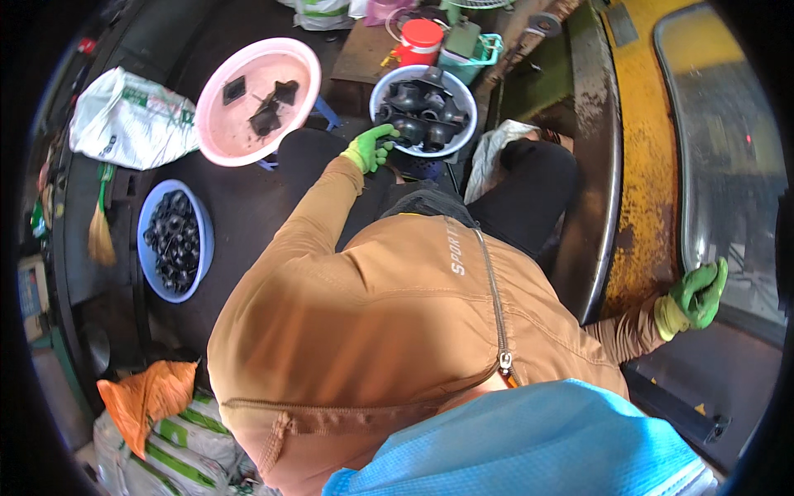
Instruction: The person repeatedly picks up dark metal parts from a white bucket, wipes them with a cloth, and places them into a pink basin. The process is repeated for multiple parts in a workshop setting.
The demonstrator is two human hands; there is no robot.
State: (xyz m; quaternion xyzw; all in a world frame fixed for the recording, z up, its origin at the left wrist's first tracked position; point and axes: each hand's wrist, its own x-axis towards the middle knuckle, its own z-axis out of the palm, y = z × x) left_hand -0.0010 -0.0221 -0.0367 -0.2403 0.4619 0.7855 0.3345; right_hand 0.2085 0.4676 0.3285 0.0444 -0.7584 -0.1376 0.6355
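Left grip (370,150) was part-curled at the near-left rim of the pale basin (472,106), right by the black moulded parts (420,106) heaped inside; couldn't tell whether it pinched one. Right grip (699,296) was well out to the side, fingers loosely extended, in front of the yellow machine door (641,240) by its window (732,140); contact unclear. Pink basin (291,126) sat left of the parts, a few black pieces (266,117) in it
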